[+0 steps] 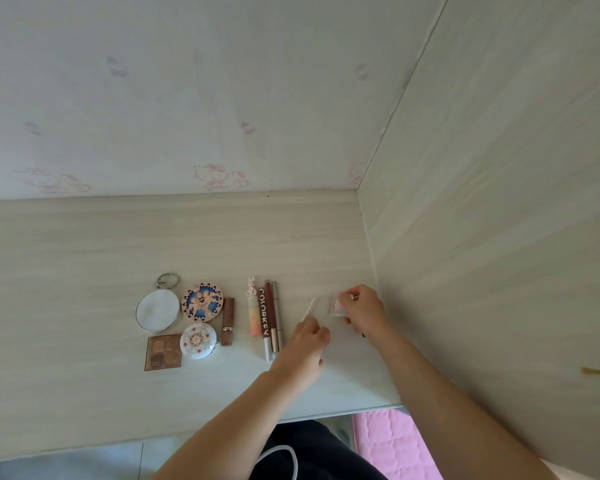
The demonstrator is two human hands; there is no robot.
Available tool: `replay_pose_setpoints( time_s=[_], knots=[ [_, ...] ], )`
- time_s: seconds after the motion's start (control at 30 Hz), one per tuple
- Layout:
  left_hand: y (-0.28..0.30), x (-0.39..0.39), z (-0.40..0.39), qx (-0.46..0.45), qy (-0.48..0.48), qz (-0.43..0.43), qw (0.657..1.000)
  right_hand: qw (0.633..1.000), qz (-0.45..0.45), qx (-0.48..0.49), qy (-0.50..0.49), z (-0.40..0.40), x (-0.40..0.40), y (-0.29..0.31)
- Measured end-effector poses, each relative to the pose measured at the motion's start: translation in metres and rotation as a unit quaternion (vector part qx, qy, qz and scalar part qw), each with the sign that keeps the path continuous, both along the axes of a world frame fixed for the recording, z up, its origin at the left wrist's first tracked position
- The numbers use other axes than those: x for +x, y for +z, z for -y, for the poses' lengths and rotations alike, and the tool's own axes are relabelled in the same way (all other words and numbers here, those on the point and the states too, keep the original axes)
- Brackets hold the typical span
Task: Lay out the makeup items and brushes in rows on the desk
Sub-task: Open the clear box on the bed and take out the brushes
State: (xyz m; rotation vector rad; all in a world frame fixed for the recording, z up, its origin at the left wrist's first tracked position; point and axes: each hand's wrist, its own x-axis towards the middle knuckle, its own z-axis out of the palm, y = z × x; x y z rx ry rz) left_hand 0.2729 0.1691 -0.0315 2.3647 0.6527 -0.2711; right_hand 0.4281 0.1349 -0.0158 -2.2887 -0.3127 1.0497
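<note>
The desk [84,244] carries most of the layout already, all of it to the left of the left hand [305,344]. Farthest from that hand lie the compacts: a round white mirror compact [157,309] with a key ring, a blue-and-gold patterned round compact [202,302] beside it, and nearer the desk's front edge a square brown palette [163,352] and a small white round compact [199,341]. A brown lipstick [228,321] lies between these and the sticks. Just left of the left hand, a peach tube [253,313], a COLORKEY stick [265,323] and thin pencils [275,317] lie side by side, parallel. So two groups look finished; judging from this, only the last small pieces remain to place.

The left hand is partly curled, fingers pinched on the near end of a thin pale stick [309,309] that angles away from it toward the wall. The right hand [361,311], just beyond and to the right, is closed loosely around a small clear pinkish packet [336,305], thumb and fingertips on its edges; whether the packet rests on the desk I cannot tell.
</note>
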Motion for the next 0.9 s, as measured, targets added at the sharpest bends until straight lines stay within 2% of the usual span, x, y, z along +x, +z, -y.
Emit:
replay_pose_setpoints(
  time_s=[0.2,0.3,0.5,0.7,0.9],
  knots=[
    [-0.001,-0.004,-0.004,0.049,0.045,0.057,0.996,1.000,0.011,0.007,0.019,-0.005,-0.006,-0.008],
    [0.002,-0.011,-0.011,0.060,0.034,0.069,0.995,0.999,0.013,0.028,0.016,-0.012,-0.008,-0.010],
    [0.016,-0.029,-0.024,0.149,0.017,0.076,0.986,0.994,0.065,0.049,0.070,-0.027,-0.015,-0.014],
    [0.016,-0.030,-0.027,0.146,0.035,0.051,0.987,0.986,0.091,0.059,0.128,-0.038,-0.022,-0.020],
    [0.014,-0.031,-0.028,0.149,0.059,0.042,0.986,0.981,0.066,0.059,0.172,-0.044,-0.025,-0.019]
  ],
)
